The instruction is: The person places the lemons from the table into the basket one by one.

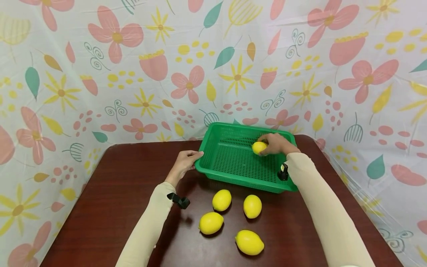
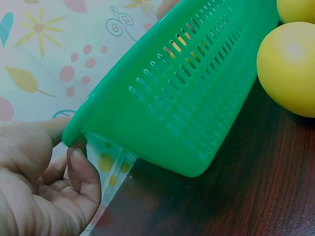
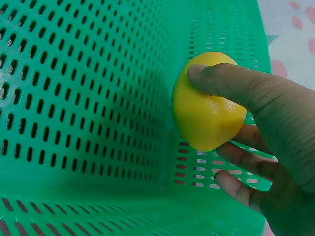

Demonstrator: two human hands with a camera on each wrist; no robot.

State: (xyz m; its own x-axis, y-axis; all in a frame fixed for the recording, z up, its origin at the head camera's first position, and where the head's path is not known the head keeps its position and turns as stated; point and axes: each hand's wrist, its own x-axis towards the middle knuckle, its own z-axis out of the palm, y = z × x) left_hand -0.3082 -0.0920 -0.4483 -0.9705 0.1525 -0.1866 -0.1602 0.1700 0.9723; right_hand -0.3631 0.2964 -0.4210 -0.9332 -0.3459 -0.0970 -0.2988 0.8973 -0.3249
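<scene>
The lemon (image 3: 199, 115) is bright yellow and oval, narrowing to a blunt tip, its skin smooth with a soft shine and faint dimples. It is inside the basket (image 1: 240, 163), toward the back right; whether it touches the bottom I cannot tell. The right hand (image 1: 276, 144) pinches it, thumb pressed across the upper side and fingers around the far side, the lower ones spread and partly bent. The left hand (image 1: 184, 163) grips the basket's left end, thumb on top of the rim and fingers curled beneath. The basket is glossy green plastic, a rectangle with rounded corners, sloping walls and a smooth rolled rim; rows of small slots pierce its bottom and sides. In front of it, four more lemons (image 1: 251, 206) lie loosely grouped on the table (image 1: 133, 178), whose dark reddish-brown top has a streaky wood grain and a dull sheen. Behind hangs a creased, slightly shiny white sheet (image 1: 190, 44) printed with pink flowers, yellow blooms and green leaves. Both sleeves (image 1: 146, 222) are plain cream cloth.
</scene>
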